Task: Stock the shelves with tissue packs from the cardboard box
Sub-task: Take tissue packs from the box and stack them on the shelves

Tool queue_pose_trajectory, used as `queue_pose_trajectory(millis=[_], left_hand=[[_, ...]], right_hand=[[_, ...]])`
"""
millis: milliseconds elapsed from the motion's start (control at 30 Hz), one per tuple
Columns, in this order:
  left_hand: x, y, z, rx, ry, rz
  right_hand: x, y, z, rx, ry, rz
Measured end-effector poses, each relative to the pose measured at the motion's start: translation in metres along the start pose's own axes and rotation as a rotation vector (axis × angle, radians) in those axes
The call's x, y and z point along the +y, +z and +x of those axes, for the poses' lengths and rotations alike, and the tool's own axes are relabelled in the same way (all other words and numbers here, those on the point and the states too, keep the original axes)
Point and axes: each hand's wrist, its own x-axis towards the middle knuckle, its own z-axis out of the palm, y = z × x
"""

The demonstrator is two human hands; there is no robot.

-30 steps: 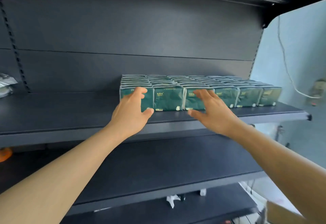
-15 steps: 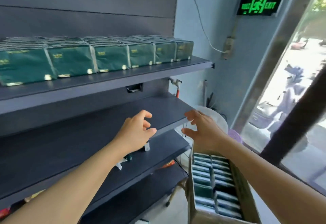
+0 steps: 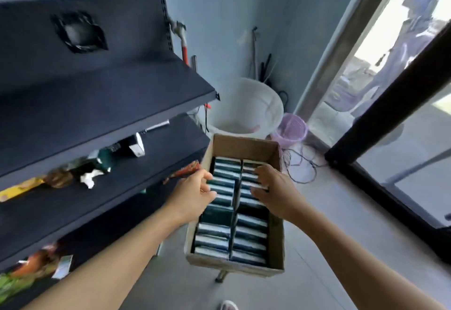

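Cardboard box (image 3: 244, 145), lower centre of frame, holds two columns of tissue packs (image 3: 219, 231), long axes crosswise. Left hand (image 3: 192, 196) and right hand (image 3: 275, 191) hover equally near, fingers loosely curled, grasping nothing; packs lie directly beneath.

The whole view was smeared by motion blur. The left hand (image 3: 192, 193) and right hand (image 3: 275, 191) covered several tissue packs (image 3: 214, 230) in the cardboard box (image 3: 241, 145), and whether the fingers gripped any pack could not be told. Print on the packs was unreadable. Items on the lower shelves (image 3: 80, 178) were blurred shapes, cut off at the left edge. Both arms ran off the bottom edge.
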Motion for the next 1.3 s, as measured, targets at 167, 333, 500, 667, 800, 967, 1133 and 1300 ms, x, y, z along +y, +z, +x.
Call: queue_pose_trajectory(millis=[167, 333, 500, 667, 800, 967, 1133, 1300], left_hand=[[-0.023, 0.065, 0.033, -0.124, -0.144, 0.028], [-0.057, 0.109, 0.065, -0.186, -0.224, 0.107], [-0.092, 0.145, 0.106, -0.197, -0.172, 0.249], [-0.131, 0.179, 0.147, -0.218, -0.102, 0.395], [-0.155, 0.2, 0.168, -0.21, -0.039, 0.58], [-0.172, 0.216, 0.174, -0.162, 0.02, 0.698], [-0.173, 0.216, 0.176, -0.165, 0.06, 0.757], [-0.173, 0.216, 0.172, -0.211, -0.011, 0.683]], right_hand=[[0.07, 0.036, 0.022, -0.106, 0.093, 0.036], [0.114, 0.087, 0.039, -0.184, 0.194, 0.099], [0.141, 0.139, 0.058, -0.237, 0.293, 0.143], [0.158, 0.192, 0.078, -0.228, 0.371, 0.161], [0.17, 0.223, 0.089, -0.236, 0.424, 0.138], [0.176, 0.237, 0.097, -0.247, 0.433, 0.082], [0.176, 0.24, 0.1, -0.217, 0.459, 0.028], [0.178, 0.239, 0.103, -0.215, 0.416, -0.025]])
